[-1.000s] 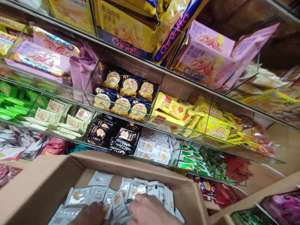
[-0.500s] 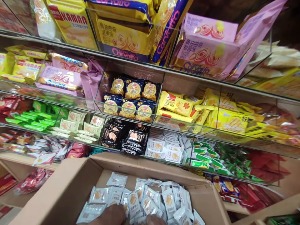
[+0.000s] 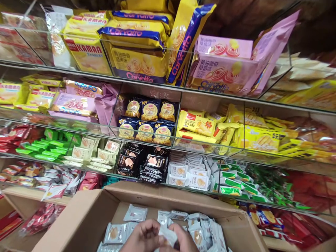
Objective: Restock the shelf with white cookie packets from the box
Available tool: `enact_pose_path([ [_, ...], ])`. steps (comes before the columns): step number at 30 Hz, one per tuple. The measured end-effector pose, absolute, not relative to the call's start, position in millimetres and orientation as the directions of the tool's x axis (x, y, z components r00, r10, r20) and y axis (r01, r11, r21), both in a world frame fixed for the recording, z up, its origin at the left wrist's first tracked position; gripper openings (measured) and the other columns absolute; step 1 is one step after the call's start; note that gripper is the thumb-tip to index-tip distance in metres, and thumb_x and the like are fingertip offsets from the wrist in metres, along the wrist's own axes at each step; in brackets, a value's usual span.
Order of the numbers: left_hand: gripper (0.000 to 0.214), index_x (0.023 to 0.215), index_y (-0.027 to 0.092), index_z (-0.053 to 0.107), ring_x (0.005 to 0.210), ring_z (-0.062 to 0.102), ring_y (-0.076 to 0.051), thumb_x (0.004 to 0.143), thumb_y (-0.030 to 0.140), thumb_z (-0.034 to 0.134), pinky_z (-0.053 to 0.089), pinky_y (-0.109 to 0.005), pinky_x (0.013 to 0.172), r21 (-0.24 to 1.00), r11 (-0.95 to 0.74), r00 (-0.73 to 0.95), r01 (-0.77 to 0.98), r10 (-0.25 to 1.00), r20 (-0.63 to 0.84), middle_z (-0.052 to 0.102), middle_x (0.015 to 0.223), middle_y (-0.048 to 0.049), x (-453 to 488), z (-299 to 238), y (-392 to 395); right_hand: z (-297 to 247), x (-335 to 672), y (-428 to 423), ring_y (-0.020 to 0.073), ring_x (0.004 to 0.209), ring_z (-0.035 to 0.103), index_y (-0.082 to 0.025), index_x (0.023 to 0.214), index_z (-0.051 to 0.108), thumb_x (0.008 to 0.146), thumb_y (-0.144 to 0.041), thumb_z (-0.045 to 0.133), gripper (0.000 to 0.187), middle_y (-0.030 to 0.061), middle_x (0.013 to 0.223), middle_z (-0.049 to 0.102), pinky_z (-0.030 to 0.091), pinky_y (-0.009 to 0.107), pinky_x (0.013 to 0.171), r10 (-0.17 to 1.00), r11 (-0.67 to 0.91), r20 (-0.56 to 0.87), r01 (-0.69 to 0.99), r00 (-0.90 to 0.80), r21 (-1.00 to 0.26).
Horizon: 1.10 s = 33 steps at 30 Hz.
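Note:
Low in the view, a small white biscuit packet [image 3: 168, 235] is pinched between my two hands. My left hand [image 3: 144, 236] has its fingers curled round the packet's left side. On the other side, my right hand [image 3: 183, 240] grips it, partly cut off by the lower edge. Both hands are over an open cardboard box [image 3: 78, 213] that holds many loose white packets [image 3: 115, 232] of the same kind. Behind the box, stacks of matching white packets [image 3: 198, 178] fill a compartment of the glass-fronted shelf.
Black packets [image 3: 153, 162] and green-and-white packets [image 3: 231, 183] flank the white stacks. Higher up are blue round-label cookie packs [image 3: 145, 131], yellow packs [image 3: 196, 123] and pink cookie packs [image 3: 223, 68]. Glass panels [image 3: 147, 145] with thin edges front each shelf level above the box.
My hands have risen from among the packets in the box and come together, now with one packet between them. The shelves and box sit slightly lower in the view.

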<state>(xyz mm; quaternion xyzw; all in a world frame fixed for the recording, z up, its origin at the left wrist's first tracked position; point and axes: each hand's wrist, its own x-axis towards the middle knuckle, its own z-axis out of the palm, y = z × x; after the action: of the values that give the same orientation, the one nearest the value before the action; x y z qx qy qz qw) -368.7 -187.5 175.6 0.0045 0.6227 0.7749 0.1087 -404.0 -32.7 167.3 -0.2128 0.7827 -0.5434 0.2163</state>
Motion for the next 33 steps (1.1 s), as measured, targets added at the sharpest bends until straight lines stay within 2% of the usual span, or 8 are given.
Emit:
enact_pose_path([
  [4, 0.031, 0.091, 0.019, 0.057, 0.079, 0.056, -0.015, 0.066, 0.033, 0.071, 0.042, -0.027, 0.075, 0.936, -0.315, -0.962, -0.157, 0.262, -0.074, 0.062, 0.084, -0.0017, -364, 193, -184, 193, -402, -26, 0.0084, 0.043, 0.046, -0.018, 0.081, 0.045, 0.073, -0.057, 0.051, 0.041, -0.0029, 0.058, 0.054, 0.036, 0.017, 0.038, -0.523, 0.101, -0.09, 0.043, -0.848, -0.994],
  [6, 0.035, 0.092, 0.019, 0.058, 0.082, 0.057, -0.016, 0.063, 0.03, 0.074, 0.042, -0.029, 0.078, 0.932, -0.311, -0.954, -0.186, 0.284, -0.096, 0.064, 0.085, -0.0025, -363, 199, -183, 200, -403, -23, 0.0077, 0.041, 0.046, -0.018, 0.077, 0.044, 0.074, -0.057, 0.049, 0.04, -0.0042, 0.055, 0.052, 0.037, 0.017, 0.037, -0.497, 0.066, -0.082, 0.056, -0.864, -0.996],
  [11, 0.033, 0.088, 0.016, 0.06, 0.062, 0.055, -0.011, 0.063, 0.033, 0.074, 0.042, -0.022, 0.061, 0.939, -0.279, -0.974, -0.202, 0.159, -0.162, 0.065, 0.071, -0.0006, -365, 203, -184, 205, -406, -19, 0.0084, 0.043, 0.047, -0.019, 0.069, 0.04, 0.077, -0.058, 0.045, 0.04, -0.0046, 0.055, 0.05, 0.041, 0.019, 0.039, -0.423, -0.029, -0.11, 0.134, -0.9, -0.991],
  [17, 0.029, 0.086, 0.018, 0.057, 0.068, 0.053, -0.011, 0.066, 0.032, 0.071, 0.04, -0.019, 0.052, 0.941, -0.238, -0.935, -0.241, 0.316, -0.16, 0.063, 0.081, -0.0012, -361, 207, -182, 203, -407, -18, 0.008, 0.039, 0.046, -0.018, 0.07, 0.045, 0.078, -0.055, 0.046, 0.038, -0.0047, 0.052, 0.049, 0.036, 0.018, 0.037, -0.375, 0.006, -0.059, 0.061, -0.925, -0.998],
  [23, 0.033, 0.085, 0.016, 0.059, 0.056, 0.051, -0.009, 0.061, 0.035, 0.074, 0.038, -0.018, 0.048, 0.943, -0.239, -0.967, -0.232, 0.164, -0.197, 0.064, 0.071, -0.0009, -365, 208, -186, 216, -413, -9, 0.0095, 0.055, 0.052, -0.016, 0.08, 0.051, 0.073, -0.046, 0.059, 0.032, -0.0009, 0.064, 0.058, 0.043, 0.02, 0.051, -0.497, -0.094, -0.009, 0.065, -0.868, -0.993],
  [26, 0.035, 0.079, 0.014, 0.061, 0.045, 0.045, -0.006, 0.057, 0.037, 0.076, 0.035, -0.017, 0.043, 0.913, -0.321, -0.967, -0.253, 0.05, -0.251, 0.061, 0.058, 0.0015, -367, 213, -186, 224, -415, -3, 0.0099, 0.056, 0.052, -0.015, 0.089, 0.051, 0.071, -0.044, 0.063, 0.036, 0.0002, 0.064, 0.061, 0.043, 0.02, 0.05, -0.485, -0.143, -0.014, 0.095, -0.874, -0.985],
  [30, 0.029, 0.065, 0.015, 0.061, 0.048, 0.048, -0.007, 0.053, 0.035, 0.078, 0.039, -0.017, 0.047, 0.882, -0.408, -0.958, -0.236, -0.052, -0.28, 0.061, 0.058, 0.0018, -366, 218, -186, 227, -413, -1, 0.011, 0.057, 0.053, -0.015, 0.084, 0.05, 0.07, -0.043, 0.064, 0.034, 0.0028, 0.068, 0.063, 0.043, 0.021, 0.049, -0.449, -0.134, -0.025, 0.095, -0.893, -0.986],
  [33, 0.027, 0.065, 0.015, 0.062, 0.054, 0.054, -0.01, 0.056, 0.036, 0.077, 0.042, -0.02, 0.053, 0.871, -0.426, -0.955, -0.244, -0.047, -0.291, 0.061, 0.059, 0.0017, -365, 219, -188, 228, -409, -1, 0.0103, 0.056, 0.052, -0.017, 0.075, 0.046, 0.071, -0.042, 0.063, 0.031, 0.0009, 0.066, 0.062, 0.043, 0.021, 0.049, -0.455, -0.134, -0.042, 0.115, -0.89, -0.984],
])
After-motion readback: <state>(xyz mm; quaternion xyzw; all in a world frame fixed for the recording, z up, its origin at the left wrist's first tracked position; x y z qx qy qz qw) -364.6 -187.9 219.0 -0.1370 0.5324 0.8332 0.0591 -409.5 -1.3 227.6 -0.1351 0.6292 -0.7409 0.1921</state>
